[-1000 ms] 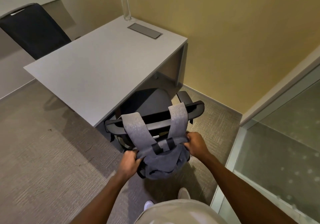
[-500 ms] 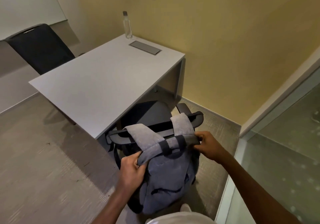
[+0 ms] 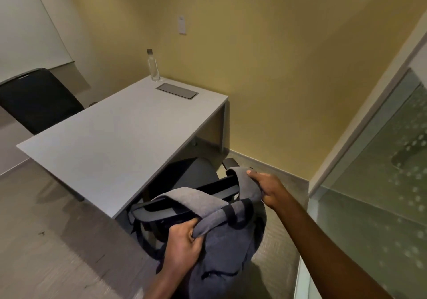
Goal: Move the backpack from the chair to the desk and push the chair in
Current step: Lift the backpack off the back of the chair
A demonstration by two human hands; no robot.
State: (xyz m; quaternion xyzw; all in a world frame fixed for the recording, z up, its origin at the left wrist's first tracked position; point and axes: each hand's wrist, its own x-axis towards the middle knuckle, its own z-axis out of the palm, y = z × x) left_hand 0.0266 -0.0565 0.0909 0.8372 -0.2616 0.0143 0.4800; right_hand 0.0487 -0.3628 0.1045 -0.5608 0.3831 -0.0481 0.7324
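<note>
A grey backpack (image 3: 227, 247) hangs against the back of a black office chair (image 3: 191, 176), its two straps draped over the top of the backrest. My left hand (image 3: 183, 245) grips the left strap near the bag's top. My right hand (image 3: 265, 187) holds the right strap where it curves over the backrest. The chair seat sits partly under the light grey desk (image 3: 111, 146). The bag's lower part runs out of the bottom of the frame.
A clear water bottle (image 3: 153, 66) and a grey cable hatch (image 3: 176, 91) sit at the desk's far end. A second black chair (image 3: 39, 99) stands at the far left. A yellow wall is behind, and a frosted glass partition (image 3: 379, 171) on the right.
Both hands have lifted the backpack higher along the chair back, and the straps now arch above the backrest. The view has tilted upward, showing more wall.
</note>
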